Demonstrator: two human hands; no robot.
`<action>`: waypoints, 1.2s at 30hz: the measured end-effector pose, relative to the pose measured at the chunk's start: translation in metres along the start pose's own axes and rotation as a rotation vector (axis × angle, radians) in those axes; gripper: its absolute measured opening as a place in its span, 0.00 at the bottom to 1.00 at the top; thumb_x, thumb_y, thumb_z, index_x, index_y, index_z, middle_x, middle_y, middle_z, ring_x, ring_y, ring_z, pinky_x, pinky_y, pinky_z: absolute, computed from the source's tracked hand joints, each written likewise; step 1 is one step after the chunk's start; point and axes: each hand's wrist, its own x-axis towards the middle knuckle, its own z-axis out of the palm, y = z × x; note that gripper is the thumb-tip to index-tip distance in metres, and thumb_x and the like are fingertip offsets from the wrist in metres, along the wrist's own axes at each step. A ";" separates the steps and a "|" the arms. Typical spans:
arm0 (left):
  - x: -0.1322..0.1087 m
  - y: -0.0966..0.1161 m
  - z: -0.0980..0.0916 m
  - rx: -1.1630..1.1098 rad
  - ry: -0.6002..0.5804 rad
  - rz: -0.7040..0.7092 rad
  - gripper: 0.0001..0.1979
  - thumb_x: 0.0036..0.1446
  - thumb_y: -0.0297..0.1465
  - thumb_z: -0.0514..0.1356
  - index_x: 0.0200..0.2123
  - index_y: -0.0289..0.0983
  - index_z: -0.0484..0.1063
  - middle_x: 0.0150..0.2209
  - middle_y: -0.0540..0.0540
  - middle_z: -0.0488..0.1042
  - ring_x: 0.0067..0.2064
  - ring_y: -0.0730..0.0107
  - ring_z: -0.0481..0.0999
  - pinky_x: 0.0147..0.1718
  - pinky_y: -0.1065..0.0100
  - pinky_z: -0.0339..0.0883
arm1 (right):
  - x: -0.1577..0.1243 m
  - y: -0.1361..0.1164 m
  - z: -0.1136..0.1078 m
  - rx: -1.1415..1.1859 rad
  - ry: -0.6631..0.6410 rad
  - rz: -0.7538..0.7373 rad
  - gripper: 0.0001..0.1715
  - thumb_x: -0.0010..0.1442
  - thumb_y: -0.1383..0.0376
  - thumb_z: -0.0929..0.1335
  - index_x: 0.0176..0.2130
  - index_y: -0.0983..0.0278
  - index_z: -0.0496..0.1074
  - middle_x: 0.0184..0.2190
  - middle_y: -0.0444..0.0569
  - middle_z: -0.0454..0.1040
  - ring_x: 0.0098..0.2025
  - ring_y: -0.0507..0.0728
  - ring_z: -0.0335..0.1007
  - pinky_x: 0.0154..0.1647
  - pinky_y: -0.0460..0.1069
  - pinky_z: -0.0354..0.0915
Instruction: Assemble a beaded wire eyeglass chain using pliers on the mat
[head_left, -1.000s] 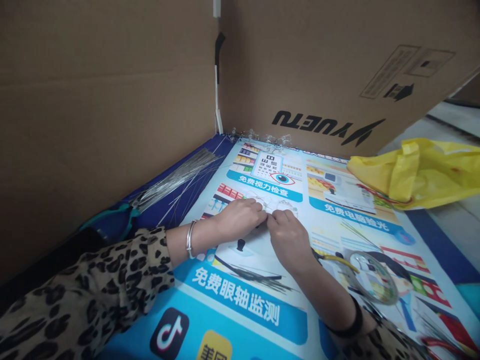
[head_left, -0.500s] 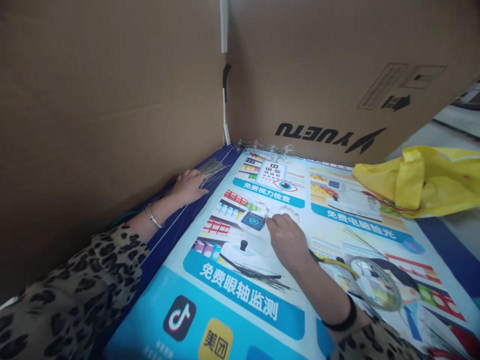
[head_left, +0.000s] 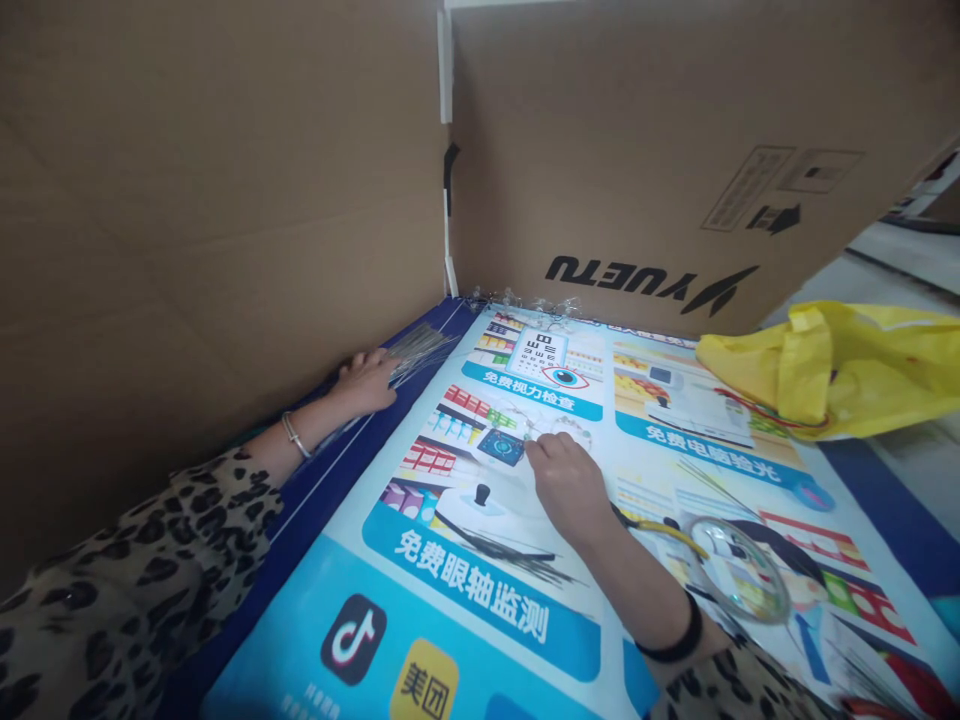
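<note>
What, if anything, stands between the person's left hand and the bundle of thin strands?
Nothing visible: the left hand lies right over part of the bundle of thin strands. The cardboard wall rises beside them, not between.

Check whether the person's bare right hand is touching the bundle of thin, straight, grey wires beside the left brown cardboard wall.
Apart. The head view shows a stretch of flat, light-blue printed sheet lying between the right hand and the wire bundle.

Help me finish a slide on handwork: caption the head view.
Left hand at the wires, right hand closed over the poster, a yellow bag off to the right.
</note>
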 end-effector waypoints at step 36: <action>-0.055 -0.040 -0.029 0.225 -0.282 -0.077 0.13 0.45 0.34 0.54 0.30 0.36 0.75 0.36 0.32 0.76 0.37 0.47 0.76 0.30 0.59 0.66 | -0.001 0.002 0.003 0.035 0.086 -0.065 0.12 0.59 0.73 0.62 0.39 0.67 0.73 0.30 0.50 0.71 0.36 0.55 0.60 0.36 0.48 0.55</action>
